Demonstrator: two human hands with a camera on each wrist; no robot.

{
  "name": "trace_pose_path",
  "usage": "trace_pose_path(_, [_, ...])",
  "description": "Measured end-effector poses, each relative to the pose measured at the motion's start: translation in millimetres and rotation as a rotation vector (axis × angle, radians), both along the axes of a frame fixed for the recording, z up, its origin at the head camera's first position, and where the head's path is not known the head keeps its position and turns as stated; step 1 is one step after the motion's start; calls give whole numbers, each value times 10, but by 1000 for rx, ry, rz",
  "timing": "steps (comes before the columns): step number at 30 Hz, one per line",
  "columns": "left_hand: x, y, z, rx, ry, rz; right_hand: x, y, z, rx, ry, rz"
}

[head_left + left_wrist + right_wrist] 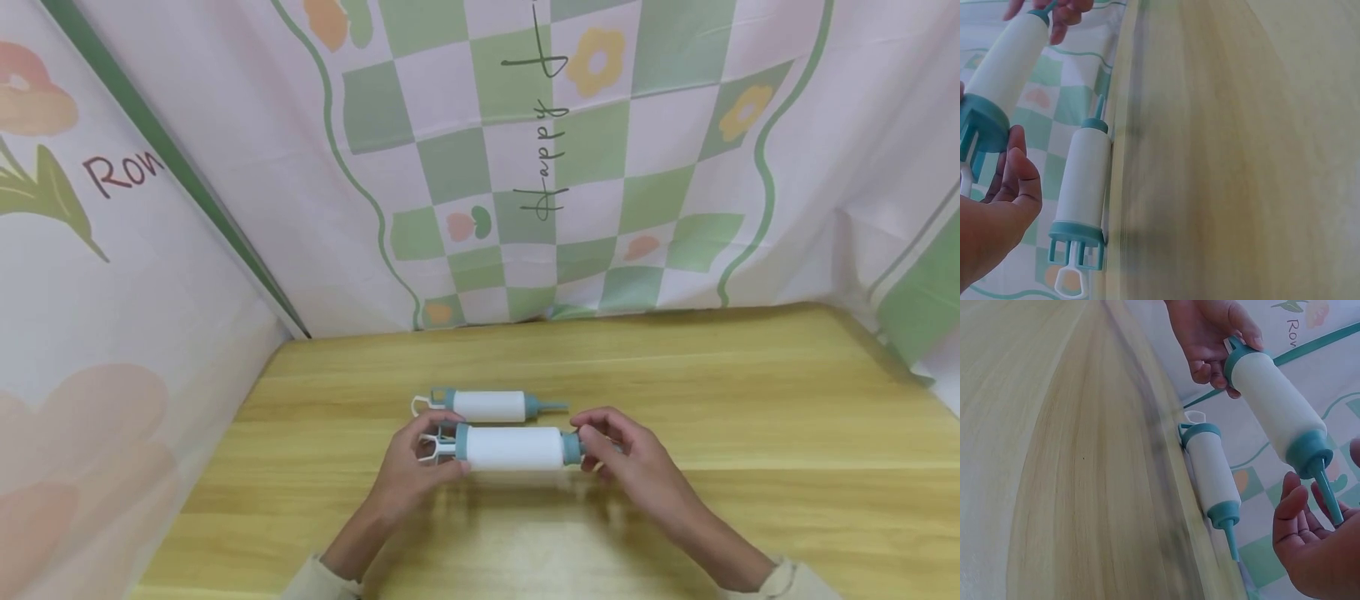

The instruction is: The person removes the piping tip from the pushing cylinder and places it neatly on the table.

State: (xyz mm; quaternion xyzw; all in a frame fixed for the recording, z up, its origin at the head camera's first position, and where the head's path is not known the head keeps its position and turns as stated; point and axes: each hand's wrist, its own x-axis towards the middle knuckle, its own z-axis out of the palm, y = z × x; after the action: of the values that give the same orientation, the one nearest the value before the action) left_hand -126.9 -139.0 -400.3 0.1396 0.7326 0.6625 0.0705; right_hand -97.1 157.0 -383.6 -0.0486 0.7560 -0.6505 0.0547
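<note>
A white piping syringe (513, 448) with teal end caps lies level between my two hands, above the table. My left hand (414, 463) grips its teal rear cap with thumb and fingers, beside the white pull handle (438, 448). At the other end my right hand (633, 461) pinches around the teal nozzle cap (1310, 453), and the thin nozzle (1329, 497) runs down past the fingers in the right wrist view. Just behind the held one, a second syringe (489, 406) of the same kind rests on the table, its nozzle also pointing right.
Both syringes are over a wood-grain table (330, 500). A curtain (517, 167) with green checks and flowers hangs along the table's far edge. Another printed cloth (90, 317) closes off the left side, and more cloth (892, 242) hangs at the right.
</note>
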Motion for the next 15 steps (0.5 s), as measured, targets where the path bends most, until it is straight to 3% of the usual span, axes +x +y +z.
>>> trace_pose_path(8, [-5, -10, -3, -3, -1, -10, -38, -4, 6, 22, -141, -69])
trace_pose_path(15, [-5, -10, -10, -4, 4, -10, -48, -5, 1, 4, -180, -55])
